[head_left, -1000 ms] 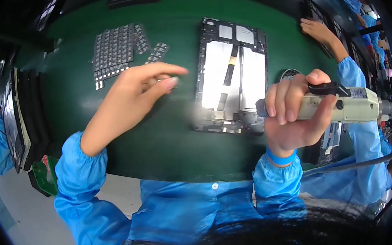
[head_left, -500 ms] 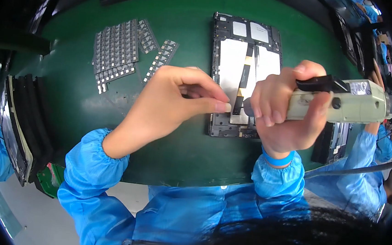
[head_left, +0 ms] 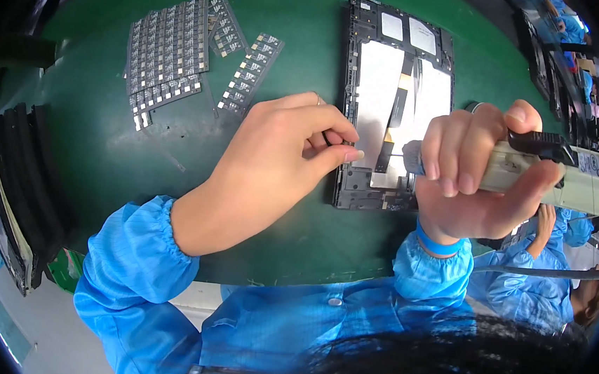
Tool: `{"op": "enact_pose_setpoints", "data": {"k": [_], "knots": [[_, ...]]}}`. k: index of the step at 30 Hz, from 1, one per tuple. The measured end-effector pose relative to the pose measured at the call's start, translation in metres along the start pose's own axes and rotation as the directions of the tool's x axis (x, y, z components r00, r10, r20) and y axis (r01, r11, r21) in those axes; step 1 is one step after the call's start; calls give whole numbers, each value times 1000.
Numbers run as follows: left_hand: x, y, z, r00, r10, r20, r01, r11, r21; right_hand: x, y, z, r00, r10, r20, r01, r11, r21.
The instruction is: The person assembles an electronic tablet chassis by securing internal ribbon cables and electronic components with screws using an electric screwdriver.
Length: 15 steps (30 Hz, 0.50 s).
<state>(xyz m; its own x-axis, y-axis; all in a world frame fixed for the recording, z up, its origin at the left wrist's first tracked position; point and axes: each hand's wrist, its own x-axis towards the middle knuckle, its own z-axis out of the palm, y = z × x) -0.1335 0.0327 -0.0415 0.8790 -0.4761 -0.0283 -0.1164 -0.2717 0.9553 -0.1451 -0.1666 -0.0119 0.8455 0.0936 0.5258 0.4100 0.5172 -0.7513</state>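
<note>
My right hand (head_left: 467,161) grips a pale green electric screwdriver (head_left: 585,181) held level, its nose and thin bit pointing left. Below the bit lies an opened tablet (head_left: 378,77) with a black frame, bright metal plates and a dark flat ribbon cable (head_left: 398,105) running down its middle. Over the tablet's left edge, my left hand (head_left: 275,143) is closed in a pinch. A small dark thing shows at its fingertips, too small to name. A short gap separates those fingertips from the bit. The tablet's lower right is hidden behind my right hand.
Sheets of small dark boards (head_left: 170,43) lie at the far left of the green table (head_left: 273,255), with a separate strip (head_left: 251,73) beside them. Black panels (head_left: 29,180) stand in a row at the left edge. A cable (head_left: 539,271) crosses at right, near a co-worker's blue sleeve (head_left: 518,274).
The view has shifted, so the tablet sits further right and higher. The gap between my left fingertips and the screwdriver's nose has widened, and its bit now shows.
</note>
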Motion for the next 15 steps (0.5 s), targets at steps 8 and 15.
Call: {"op": "enact_pose_setpoints", "data": {"k": [8,15], "knots": [[4,1,-8,952,-263,158,288,944,-161,0,22,13,999,-39,-7,39,999,-4],[7,1,-12,925,-297,239,350,909,-224,-3,30,22,990,5,-139,-12,998,-53]]}}
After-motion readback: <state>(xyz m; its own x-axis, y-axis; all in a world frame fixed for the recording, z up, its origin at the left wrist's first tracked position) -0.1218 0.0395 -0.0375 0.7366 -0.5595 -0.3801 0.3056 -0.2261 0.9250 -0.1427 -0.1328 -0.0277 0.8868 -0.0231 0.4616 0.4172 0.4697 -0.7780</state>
